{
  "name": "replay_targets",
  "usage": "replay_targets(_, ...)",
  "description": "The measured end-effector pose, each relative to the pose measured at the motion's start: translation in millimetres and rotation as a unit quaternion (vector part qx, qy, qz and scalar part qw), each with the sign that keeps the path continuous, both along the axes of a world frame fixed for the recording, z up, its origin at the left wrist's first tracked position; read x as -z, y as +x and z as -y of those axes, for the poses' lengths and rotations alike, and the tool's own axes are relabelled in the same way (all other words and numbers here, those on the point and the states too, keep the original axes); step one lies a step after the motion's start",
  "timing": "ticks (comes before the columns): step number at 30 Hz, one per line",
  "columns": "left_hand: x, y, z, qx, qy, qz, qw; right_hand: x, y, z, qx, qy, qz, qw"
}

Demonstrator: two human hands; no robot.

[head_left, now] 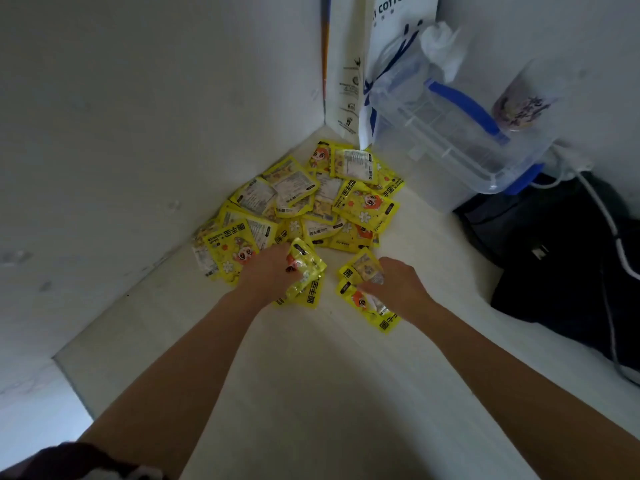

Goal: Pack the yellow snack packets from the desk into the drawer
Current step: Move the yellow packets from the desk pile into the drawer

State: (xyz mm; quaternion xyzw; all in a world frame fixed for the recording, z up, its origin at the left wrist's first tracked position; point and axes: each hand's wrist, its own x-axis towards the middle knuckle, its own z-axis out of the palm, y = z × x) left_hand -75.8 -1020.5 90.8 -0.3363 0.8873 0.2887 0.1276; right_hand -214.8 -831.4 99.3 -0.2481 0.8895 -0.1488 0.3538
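head view, both my arms reach out over white desk (pixel 311 375). my left hand (pixel 268 271) is closed round a small bunch of yellow snack packets (pixel 306 271), fingers curled on them at the near edge of the pile. my right hand (pixel 398 282) pinches a second bunch of packets (pixel 362 270), one of them hanging under my wrist, just off the desk or touching it, can't tell. main pile of packets (pixel 301 202) lies loose in the desk corner against the white walls. clear plastic box with blue handle (pixel 457 133) sits right of the pile, white coffee bag (pixel 398 29) behind it, black bag (pixel 561 258) further right. drawer not seen.
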Motion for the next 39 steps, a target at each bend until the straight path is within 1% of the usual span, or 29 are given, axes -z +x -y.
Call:
replay_targets(2,-2,5,-1,-0.054,0.036,-0.024,0.998,-5,1,-3,0.034,-0.019,0.026,0.999)
replay_targets(5,-3,13,-5,-0.113,0.061,-0.047,0.991,-12,6,-11,0.057,-0.045,0.046,0.996)
replay_targets(8,-7,22,-19,-0.179,0.115,-0.075,0.974,-20,15,-24,0.084,-0.073,0.064,0.992)
replay_targets(11,-18,32,-42,-0.260,0.198,-0.125,0.937,-30,27,-42,0.127,-0.107,0.085,0.983)
replay_targets(15,-26,50,-74,-0.328,0.326,-0.169,0.871,-41,50,-72,0.184,-0.142,0.112,0.966)
replay_targets(18,-32,67,-98,-0.350,0.408,-0.185,0.823,-52,71,-98,0.223,-0.158,0.123,0.954)
replay_targets(21,-36,86,-125,-0.350,0.452,-0.198,0.796,-58,99,-125,0.265,-0.166,0.103,0.944)
replay_targets(24,-38,105,-148,-0.341,0.453,-0.195,0.800,-61,131,-152,0.316,-0.174,0.076,0.930)
replay_targets(30,-34,135,-196,-0.279,0.447,-0.157,0.835,-51,203,-215,0.411,-0.173,0.040,0.894)
replay_targets(34,-40,146,-244,-0.211,0.444,-0.119,0.863,-47,250,-266,0.480,-0.184,0.046,0.856)
replay_targets(39,-44,155,-320,-0.110,0.449,-0.070,0.884,-49,299,-343,0.581,-0.198,0.028,0.789)
